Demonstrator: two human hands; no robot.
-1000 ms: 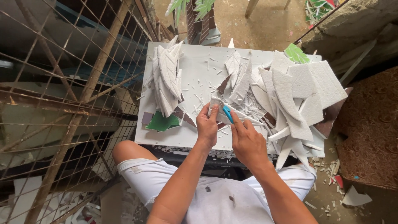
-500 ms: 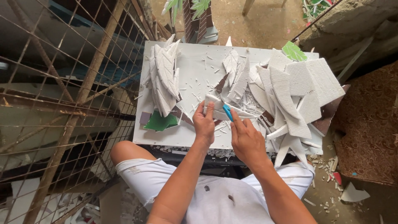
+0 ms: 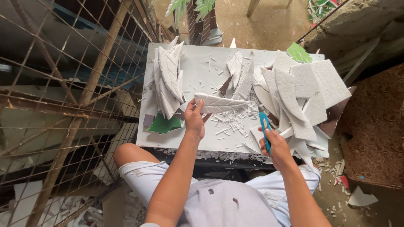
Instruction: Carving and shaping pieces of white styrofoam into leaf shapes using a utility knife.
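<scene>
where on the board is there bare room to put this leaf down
The barest patch on the board is the far middle, between the leaf stack on the left and the foam pile on the right; only a few chips lie there. The near left corner by the green piece is partly free. The middle, between left hand and right hand, is littered with shavings.

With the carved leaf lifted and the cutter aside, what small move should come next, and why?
Probably the left hand lays the carved foam leaf on the finished stack at the table's left: its veins look cut, and the blue cutter in the right hand is off it.
</scene>
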